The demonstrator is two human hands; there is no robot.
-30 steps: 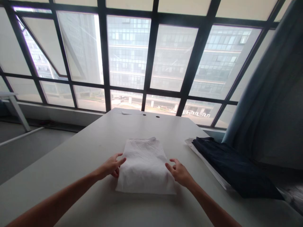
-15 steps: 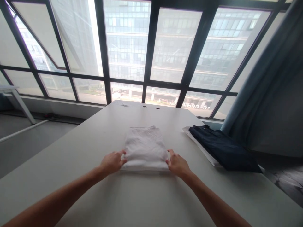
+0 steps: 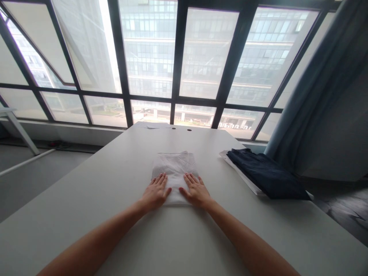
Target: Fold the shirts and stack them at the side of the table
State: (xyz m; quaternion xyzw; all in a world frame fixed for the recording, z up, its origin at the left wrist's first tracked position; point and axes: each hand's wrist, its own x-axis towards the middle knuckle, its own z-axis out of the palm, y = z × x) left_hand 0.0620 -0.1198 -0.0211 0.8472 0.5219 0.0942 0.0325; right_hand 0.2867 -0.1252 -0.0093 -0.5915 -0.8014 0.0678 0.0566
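Observation:
A folded white garment (image 3: 176,165), its exact kind unclear, lies on the white table (image 3: 172,237) in front of me. My left hand (image 3: 156,190) rests flat on its left near part, fingers stretched forward and thumb pointing inward. On the right near part, my right hand (image 3: 196,190) lies palm down in the same way, thumb toward the left one. A strip of the cloth shows between the two thumbs. Both palms cover the garment's near corners.
Right of the garment, a folded dark navy garment (image 3: 266,172) lies on top of white cloth (image 3: 240,175). A grey-blue curtain (image 3: 301,88) hangs beyond it. Two dark round holes and a thin white sheet (image 3: 153,125) are at the table's far end, by the windows.
Both hands have moved from the garment's side edges inward onto its top. Their fingers went from curled at the edges to flat. The view has shifted slightly.

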